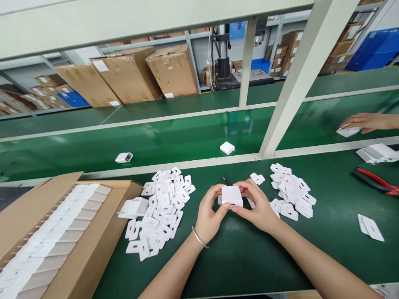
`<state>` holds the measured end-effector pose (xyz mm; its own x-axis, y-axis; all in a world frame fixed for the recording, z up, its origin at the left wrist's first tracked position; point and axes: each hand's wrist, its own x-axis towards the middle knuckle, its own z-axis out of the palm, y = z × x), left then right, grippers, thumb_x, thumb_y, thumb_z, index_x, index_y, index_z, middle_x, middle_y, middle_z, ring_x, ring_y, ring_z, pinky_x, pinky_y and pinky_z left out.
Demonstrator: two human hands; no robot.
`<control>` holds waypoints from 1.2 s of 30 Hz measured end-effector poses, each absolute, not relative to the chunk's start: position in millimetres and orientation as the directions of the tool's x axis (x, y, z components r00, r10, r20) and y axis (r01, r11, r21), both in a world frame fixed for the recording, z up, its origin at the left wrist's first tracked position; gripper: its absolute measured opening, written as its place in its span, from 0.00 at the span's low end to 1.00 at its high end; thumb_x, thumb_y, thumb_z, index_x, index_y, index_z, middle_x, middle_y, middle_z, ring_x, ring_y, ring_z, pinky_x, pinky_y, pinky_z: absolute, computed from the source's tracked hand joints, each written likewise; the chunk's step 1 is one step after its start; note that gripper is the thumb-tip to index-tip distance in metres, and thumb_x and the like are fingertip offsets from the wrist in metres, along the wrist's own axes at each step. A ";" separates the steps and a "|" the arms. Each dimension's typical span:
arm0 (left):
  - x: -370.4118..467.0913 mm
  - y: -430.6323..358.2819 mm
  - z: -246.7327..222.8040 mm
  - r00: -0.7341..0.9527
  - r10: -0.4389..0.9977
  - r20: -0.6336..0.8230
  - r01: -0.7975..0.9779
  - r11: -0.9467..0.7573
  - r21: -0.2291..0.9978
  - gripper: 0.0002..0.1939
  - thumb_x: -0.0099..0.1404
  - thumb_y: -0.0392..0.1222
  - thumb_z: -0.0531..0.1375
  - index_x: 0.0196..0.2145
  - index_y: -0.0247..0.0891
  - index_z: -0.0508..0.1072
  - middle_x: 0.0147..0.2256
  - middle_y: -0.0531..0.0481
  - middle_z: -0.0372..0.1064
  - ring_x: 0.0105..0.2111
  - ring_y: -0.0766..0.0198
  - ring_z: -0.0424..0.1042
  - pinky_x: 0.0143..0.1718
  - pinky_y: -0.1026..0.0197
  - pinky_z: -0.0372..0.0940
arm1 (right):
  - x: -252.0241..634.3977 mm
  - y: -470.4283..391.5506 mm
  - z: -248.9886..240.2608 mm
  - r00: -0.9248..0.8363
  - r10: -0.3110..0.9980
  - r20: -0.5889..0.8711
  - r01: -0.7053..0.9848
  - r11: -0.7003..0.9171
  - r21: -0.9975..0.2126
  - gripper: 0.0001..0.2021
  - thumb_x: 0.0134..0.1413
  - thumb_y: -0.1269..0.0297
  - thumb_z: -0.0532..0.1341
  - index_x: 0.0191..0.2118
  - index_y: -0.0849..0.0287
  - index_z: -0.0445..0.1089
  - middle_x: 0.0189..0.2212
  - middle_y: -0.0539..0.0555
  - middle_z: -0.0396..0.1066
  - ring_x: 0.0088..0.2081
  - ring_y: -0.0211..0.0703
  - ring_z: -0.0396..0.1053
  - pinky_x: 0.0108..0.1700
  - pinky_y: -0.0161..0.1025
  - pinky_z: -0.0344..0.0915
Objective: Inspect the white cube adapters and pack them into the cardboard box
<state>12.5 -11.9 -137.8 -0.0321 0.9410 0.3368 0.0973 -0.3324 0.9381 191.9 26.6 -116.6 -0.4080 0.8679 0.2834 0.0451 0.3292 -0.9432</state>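
Between my two hands, just above the green bench, is a white charger housing [232,195] with a small dark slot on the side facing me. My left hand [211,211] grips its left side with thumb and fingers, and a bracelet is on that wrist. On the other side, my right hand [256,205] has its thumb at the near edge and its fingers at the far right corner. A dark thin-tipped tool [226,181] lies partly hidden behind the housing. White slotted end plates lie in a left pile [163,207] and a right pile [291,191].
An open carton [99,220] of white housings stands at the left. Red-and-black pliers [378,181] lie right. On the green conveyor [174,143] sit a left charger [124,158] and another charger [227,148]. Another person's hand [368,122] holds a white piece. A pale post [289,83] rises ahead.
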 end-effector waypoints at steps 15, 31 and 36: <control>-4.3 -5.0 -137.2 0.063 0.929 0.366 0.158 -0.371 0.915 0.22 0.70 0.52 0.64 0.57 0.41 0.72 0.53 0.41 0.74 0.54 0.51 0.73 0.56 0.48 0.69 | 195.2 27.1 -113.4 -0.409 0.872 0.271 0.029 0.309 -0.951 0.21 0.60 0.56 0.70 0.57 0.47 0.69 0.49 0.54 0.65 0.52 0.49 0.74 0.58 0.52 0.75; -26.9 2.8 -137.6 0.217 0.933 0.289 0.304 -0.346 0.888 0.35 0.66 0.50 0.68 0.66 0.46 0.61 0.61 0.39 0.65 0.61 0.47 0.66 0.63 0.41 0.62 | 197.9 28.7 -115.8 -0.353 0.868 0.349 0.065 0.395 -0.916 0.19 0.62 0.55 0.68 0.57 0.46 0.69 0.46 0.55 0.63 0.50 0.49 0.72 0.58 0.53 0.75; -40.3 10.2 -153.3 0.167 0.966 0.196 0.690 -0.256 0.677 0.36 0.55 0.49 0.75 0.58 0.43 0.68 0.54 0.41 0.64 0.58 0.41 0.65 0.61 0.36 0.62 | 202.0 35.3 -119.0 -0.157 0.905 0.395 0.076 0.410 -0.909 0.17 0.65 0.54 0.66 0.56 0.47 0.69 0.46 0.55 0.62 0.50 0.48 0.71 0.57 0.52 0.75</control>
